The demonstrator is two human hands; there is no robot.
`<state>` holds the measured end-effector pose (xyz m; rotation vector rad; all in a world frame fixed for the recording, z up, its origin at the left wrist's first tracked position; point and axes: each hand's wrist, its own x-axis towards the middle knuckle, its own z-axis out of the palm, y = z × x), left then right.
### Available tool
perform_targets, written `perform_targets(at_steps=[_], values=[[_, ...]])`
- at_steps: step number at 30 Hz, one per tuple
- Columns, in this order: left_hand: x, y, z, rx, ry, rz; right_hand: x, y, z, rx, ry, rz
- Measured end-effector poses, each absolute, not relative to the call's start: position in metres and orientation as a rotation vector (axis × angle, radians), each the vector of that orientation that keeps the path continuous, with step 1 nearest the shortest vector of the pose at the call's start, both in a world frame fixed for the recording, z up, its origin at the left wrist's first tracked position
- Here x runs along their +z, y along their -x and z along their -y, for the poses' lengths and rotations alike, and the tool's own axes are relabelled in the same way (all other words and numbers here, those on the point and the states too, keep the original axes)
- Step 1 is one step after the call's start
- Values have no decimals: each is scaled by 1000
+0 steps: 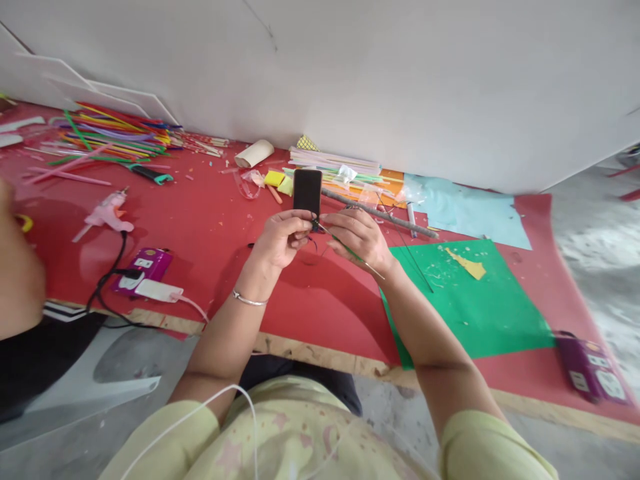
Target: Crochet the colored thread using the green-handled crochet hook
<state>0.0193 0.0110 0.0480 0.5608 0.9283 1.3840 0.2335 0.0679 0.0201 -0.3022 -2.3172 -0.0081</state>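
Pinching green wire [345, 248] between both hands' fingers [306, 225]

We looked from our head-worn camera forward and steeply down, close over the red counter [210, 220], facing the white wall [400, 80]

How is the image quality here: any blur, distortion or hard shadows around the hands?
Head view: wide-angle lens bows the red mat edges; soft, even daylight, only faint shadows under the left hand and right hand; both hands fairly sharp, the thin green stem small; a blurred person's arm at the left edge.
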Motion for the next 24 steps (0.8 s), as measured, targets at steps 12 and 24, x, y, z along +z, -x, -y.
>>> perform_targets(at_steps=[12,24], values=[[45,-12,-12,1333,-645,-971,41,-235,-60,-60,267,2354],[43,-10,-7,1291,-692,-955,40,-227,-51,962,412,1981]])
